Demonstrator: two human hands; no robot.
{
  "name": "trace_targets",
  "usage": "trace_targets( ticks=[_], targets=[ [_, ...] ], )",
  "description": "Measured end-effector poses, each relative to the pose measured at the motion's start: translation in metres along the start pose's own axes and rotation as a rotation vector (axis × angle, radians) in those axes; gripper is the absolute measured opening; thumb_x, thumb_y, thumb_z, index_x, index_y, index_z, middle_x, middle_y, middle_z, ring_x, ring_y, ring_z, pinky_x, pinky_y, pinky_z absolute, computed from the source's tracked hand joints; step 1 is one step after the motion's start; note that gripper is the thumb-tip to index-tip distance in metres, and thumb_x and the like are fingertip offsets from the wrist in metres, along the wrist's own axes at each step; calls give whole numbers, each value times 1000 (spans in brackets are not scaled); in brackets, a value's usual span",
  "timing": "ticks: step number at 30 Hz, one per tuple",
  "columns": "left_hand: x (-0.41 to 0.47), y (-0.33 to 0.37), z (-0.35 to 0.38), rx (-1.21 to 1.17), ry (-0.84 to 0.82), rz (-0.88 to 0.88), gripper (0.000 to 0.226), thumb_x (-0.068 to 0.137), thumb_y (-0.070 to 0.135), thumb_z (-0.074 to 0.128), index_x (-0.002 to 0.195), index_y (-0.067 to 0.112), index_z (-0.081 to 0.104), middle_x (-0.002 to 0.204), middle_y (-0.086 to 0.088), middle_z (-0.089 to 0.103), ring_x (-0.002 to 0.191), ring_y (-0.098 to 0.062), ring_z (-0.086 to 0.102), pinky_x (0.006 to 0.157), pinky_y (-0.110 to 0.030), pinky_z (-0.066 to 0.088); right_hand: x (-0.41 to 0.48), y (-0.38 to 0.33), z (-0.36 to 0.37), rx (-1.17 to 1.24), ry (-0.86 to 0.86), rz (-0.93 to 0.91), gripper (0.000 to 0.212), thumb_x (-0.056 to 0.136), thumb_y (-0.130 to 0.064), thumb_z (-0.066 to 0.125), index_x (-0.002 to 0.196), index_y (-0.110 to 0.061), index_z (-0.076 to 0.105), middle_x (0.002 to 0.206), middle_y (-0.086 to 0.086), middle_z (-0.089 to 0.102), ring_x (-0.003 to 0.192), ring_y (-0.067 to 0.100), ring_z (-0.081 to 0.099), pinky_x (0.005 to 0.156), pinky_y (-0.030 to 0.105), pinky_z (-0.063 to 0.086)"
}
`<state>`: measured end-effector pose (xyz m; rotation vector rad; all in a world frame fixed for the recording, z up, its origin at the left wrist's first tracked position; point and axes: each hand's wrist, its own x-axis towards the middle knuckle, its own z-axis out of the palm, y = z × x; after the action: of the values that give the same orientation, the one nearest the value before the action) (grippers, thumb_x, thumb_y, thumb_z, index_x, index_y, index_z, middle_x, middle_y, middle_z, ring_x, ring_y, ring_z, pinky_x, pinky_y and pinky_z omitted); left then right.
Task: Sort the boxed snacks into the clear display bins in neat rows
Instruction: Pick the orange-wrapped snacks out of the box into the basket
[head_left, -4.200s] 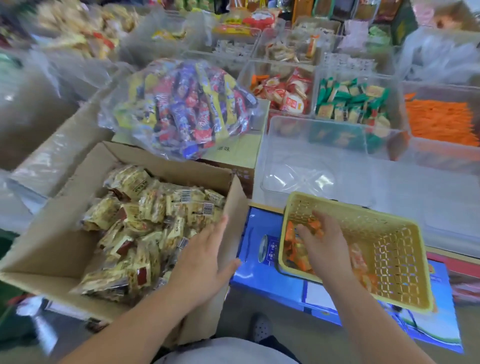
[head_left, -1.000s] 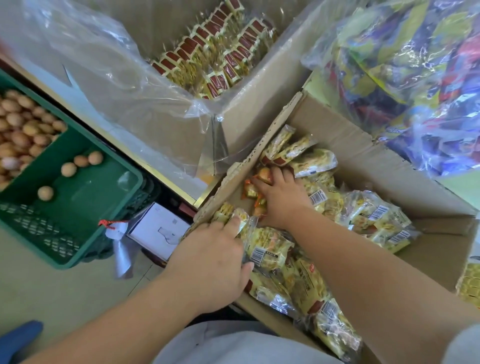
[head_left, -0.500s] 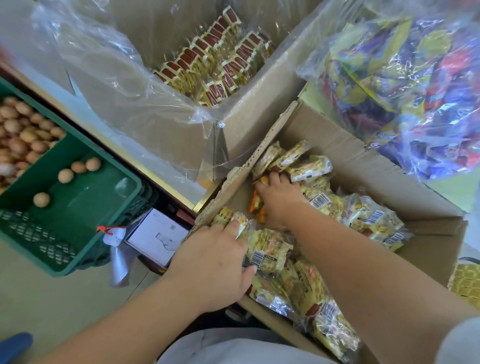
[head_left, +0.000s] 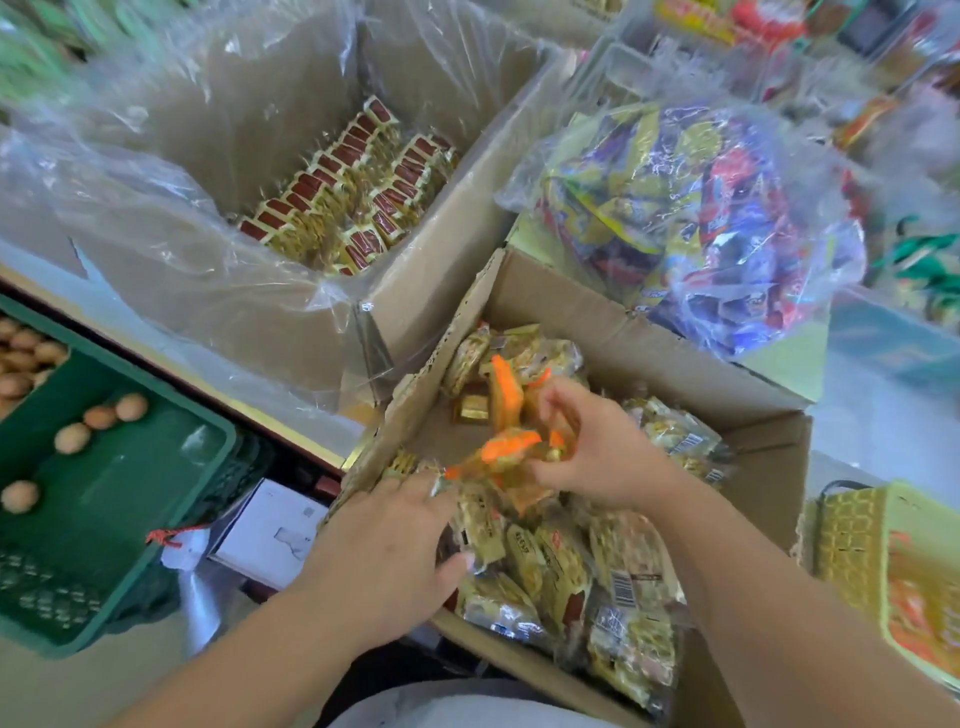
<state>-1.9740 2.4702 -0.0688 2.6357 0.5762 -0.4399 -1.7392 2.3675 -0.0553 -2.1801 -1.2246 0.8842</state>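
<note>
An open cardboard box (head_left: 639, 332) in front of me holds several yellow wrapped snack packs (head_left: 566, 566). My right hand (head_left: 597, 452) is raised inside the box and grips a bunch of orange-wrapped snack packs (head_left: 506, 415). My left hand (head_left: 384, 551) lies at the box's near left corner, its fingers curled over the yellow packs and its fingertips at the lower orange pack. A yellow plastic basket (head_left: 852, 540) with orange packs in it stands at the right edge.
A bigger plastic-lined carton (head_left: 431, 249) with red-and-gold packs stands behind to the left. A clear bag of mixed sweets (head_left: 691, 218) lies behind to the right. A green crate (head_left: 171, 467) with eggs sits low on the left beside a small white box (head_left: 270, 525).
My right hand has come up out of the far corner of the box holding orange packs that it was digging for. My left hand has stayed at the near corner. The view has pulled back.
</note>
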Motion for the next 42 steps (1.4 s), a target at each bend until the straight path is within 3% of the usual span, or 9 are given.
trace_targets(
  ticks=[7, 13, 19, 23, 25, 27, 30, 37, 42],
  targets=[
    [45, 13, -10, -112, 121, -43, 40, 90, 57, 59, 114, 26, 53, 101, 5, 48, 104, -21, 53, 85, -36, 48, -57, 24, -6, 62, 66, 193, 40, 71, -28, 81, 86, -34, 45, 73, 3, 58, 51, 6, 38, 51, 27, 38],
    [116, 16, -9, -19, -69, -132, 84, 82, 58, 71, 146, 16, 38, 139, -9, 45, 127, -32, 47, 106, -45, 46, -86, 35, -2, 186, 172, 217, 31, 83, -27, 75, 95, -32, 46, 66, 6, 52, 45, 6, 37, 43, 30, 38],
    [164, 17, 9, -47, -189, -222, 87, 79, 47, 80, 142, 7, 37, 140, -17, 47, 125, -37, 54, 101, -42, 48, -95, 40, -3, 285, 325, 237, 46, 92, -28, 70, 121, -55, 46, 114, -14, 64, 66, 15, 62, 68, 43, 60],
    [185, 10, 19, 0, -263, -233, 91, 75, 38, 85, 147, 10, 36, 146, -14, 37, 129, -36, 52, 107, -42, 46, -97, 44, -1, 364, 315, 253, 90, 93, -30, 71, 146, -67, 9, 148, -31, 24, 64, 16, 63, 74, 47, 63],
    [193, 7, 20, 34, -284, -227, 97, 69, 44, 87, 146, 13, 37, 146, -13, 36, 126, -36, 53, 105, -42, 48, -96, 49, 2, 417, 350, 281, 101, 89, -31, 75, 145, -70, 0, 147, -32, 20, 106, 23, 65, 73, 38, 62],
    [200, 6, 21, 77, -331, -235, 104, 59, 54, 87, 144, 14, 42, 145, -13, 35, 123, -36, 55, 101, -41, 51, -97, 52, 5, 471, 371, 293, 109, 82, -38, 81, 144, -70, -2, 149, -31, 20, 128, -5, 48, 91, 27, 57],
    [205, 6, 25, 137, -408, -251, 117, 48, 61, 83, 148, 19, 39, 150, -15, 31, 130, -38, 48, 101, -42, 50, -101, 56, 6, 556, 365, 343, 111, 73, -45, 85, 147, -66, 4, 153, -27, 34, 130, -17, 33, 109, 32, 42],
    [198, 12, 22, -21, -381, -164, 87, 39, 43, 87, 117, 18, 56, 102, 5, 61, 92, -18, 63, 73, -31, 56, -113, 60, 6, 715, 392, 353, 91, 77, -32, 86, 145, -55, 31, 119, -14, 68, 101, 8, 71, 78, 33, 62],
    [162, 27, -10, 8, -189, -123, 84, 39, 45, 85, 112, 26, 48, 107, 2, 49, 93, -22, 58, 76, -33, 53, -126, 62, -5, 979, 501, 310, 73, 79, -22, 84, 137, -46, 47, 115, 1, 73, 105, 19, 72, 81, 40, 62]
  ],
)
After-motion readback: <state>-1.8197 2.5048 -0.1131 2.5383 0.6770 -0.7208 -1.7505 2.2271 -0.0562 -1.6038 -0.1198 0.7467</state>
